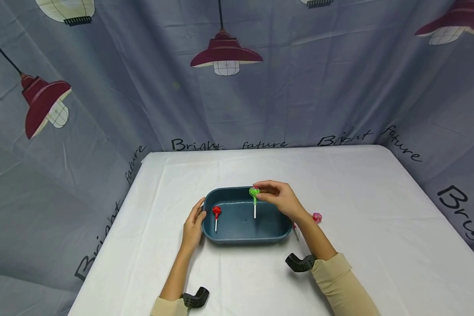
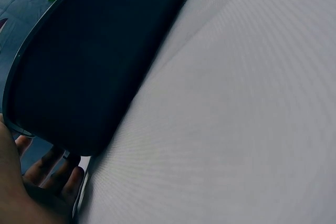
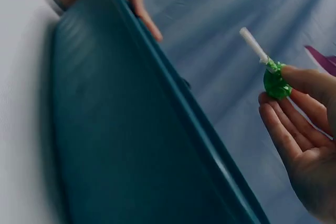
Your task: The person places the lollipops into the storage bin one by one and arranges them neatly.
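Observation:
A dark teal tray (image 1: 237, 240) stands on the white table. My left hand (image 1: 192, 226) rests against its left end, fingers along the outer wall; in the left wrist view the fingers (image 2: 39, 171) lie beside the tray's end. Above the tray, my right hand (image 1: 278, 197) pinches a green lollipop (image 1: 254, 192) by its wrapped head between thumb and fingers, the white stick pointing down in the head view. The right wrist view shows the green lollipop (image 3: 276, 81) up close. Inside the tray at the left lies a red lollipop (image 1: 216, 210).
Right of the tray, a pink lollipop (image 1: 317, 217) lies on the white-covered table (image 1: 379, 219), next to my right forearm. Another wrapped stick (image 1: 296, 230) shows partly beside the tray, half hidden by that forearm. A grey printed curtain (image 1: 300, 101) hangs behind the table.

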`<state>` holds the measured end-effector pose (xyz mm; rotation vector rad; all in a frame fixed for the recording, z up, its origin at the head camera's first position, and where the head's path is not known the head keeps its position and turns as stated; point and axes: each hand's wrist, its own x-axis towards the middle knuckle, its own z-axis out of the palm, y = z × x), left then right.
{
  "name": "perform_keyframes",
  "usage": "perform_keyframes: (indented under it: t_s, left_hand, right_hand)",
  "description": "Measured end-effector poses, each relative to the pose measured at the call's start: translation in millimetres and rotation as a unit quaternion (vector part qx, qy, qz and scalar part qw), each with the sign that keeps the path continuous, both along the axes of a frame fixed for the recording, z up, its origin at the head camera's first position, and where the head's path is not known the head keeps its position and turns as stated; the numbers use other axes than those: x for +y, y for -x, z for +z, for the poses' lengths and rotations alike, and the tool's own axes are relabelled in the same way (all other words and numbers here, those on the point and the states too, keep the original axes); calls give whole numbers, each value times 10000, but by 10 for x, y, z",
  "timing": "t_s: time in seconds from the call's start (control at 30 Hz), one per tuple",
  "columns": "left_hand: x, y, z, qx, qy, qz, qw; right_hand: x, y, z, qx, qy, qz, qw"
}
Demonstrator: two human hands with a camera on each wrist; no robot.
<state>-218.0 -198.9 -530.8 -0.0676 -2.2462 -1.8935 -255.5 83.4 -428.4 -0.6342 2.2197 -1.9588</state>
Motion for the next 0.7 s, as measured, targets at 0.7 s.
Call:
perform_keyframes:
  t_s: [0.7]
  left_hand:
    - [46,-131,317,-29,-18,-185,9998]
  right_hand:
    - [-823,382,-450,523,-1535,202,9866]
